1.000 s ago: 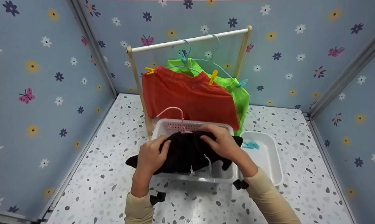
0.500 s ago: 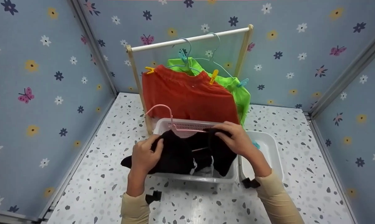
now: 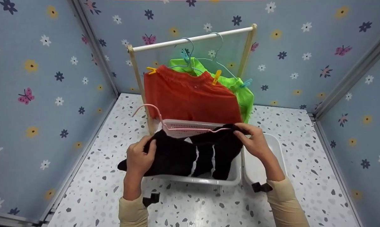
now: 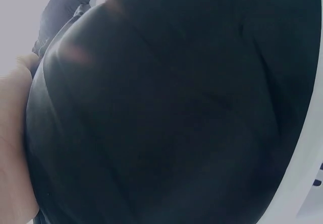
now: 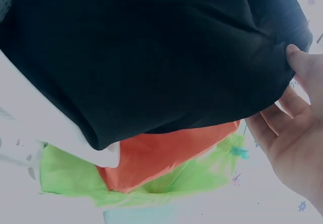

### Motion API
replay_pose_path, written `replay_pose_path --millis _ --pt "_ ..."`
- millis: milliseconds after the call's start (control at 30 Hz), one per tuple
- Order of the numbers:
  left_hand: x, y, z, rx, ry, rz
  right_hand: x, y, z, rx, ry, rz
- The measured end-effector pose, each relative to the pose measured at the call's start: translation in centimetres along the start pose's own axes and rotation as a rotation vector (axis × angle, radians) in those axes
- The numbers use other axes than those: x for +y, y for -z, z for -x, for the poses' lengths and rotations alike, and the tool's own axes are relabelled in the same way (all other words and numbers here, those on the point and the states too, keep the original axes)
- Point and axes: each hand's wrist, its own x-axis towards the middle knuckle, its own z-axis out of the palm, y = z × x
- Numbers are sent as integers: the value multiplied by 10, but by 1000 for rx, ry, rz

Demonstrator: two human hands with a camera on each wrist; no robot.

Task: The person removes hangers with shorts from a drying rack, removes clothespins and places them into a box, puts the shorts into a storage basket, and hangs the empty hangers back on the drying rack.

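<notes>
Black shorts (image 3: pixel 174 157) with two white drawstrings are spread by their waistband over a white basket (image 3: pixel 205 181). At the waistband's left end my left hand (image 3: pixel 137 159) pinches the cloth between thumb and fingers. My right hand (image 3: pixel 255 142) grips the opposite end, thumb on the near side of the fabric, as the right wrist view also shows. A pink hanger (image 3: pixel 190 129) lies along the waistband opening, its hook up at the left and its right end reaching into the cloth by my right fingers. Cloth hides the hanger's left arm.
Behind the basket stands a rack with a white rail (image 3: pixel 164 46). Red shorts (image 3: pixel 193 97) with yellow clothespins and a bright green garment (image 3: pixel 245 99) with blue clothespins hang from it. A white tray (image 3: pixel 279 148) sits right of the basket. Patterned walls enclose the table.
My hands have moved apart, stretching the waistband wide. The pink hanger has shifted left, and more of its bar shows. The blue clothespins in the tray are now hidden from the head view.
</notes>
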Motion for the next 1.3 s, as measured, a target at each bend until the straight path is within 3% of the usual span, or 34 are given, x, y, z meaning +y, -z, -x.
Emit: replay_pose_path --millis 233,533,667,867,967,1167,1300 --pt "3 -2 -1 21 27 -19 9 5 10 16 -89 -55" --pt "9 -6 -4 72 57 -42 20 3 19 31 -122 -72" --pt "11 -8 -8 63 37 -60 27 0 24 18 -183 -84" --pt "15 -14 -9 27 -28 -93 59 0 37 -231 -340 5" --pt "17 -18 -9 -6 -43 -100 58 2 38 -302 -355 32" --pt "19 -23 -9 -48 -67 -95 51 4 39 -260 -342 75" --pt "20 -25 -9 -75 -71 -70 43 4 38 -141 -257 133"
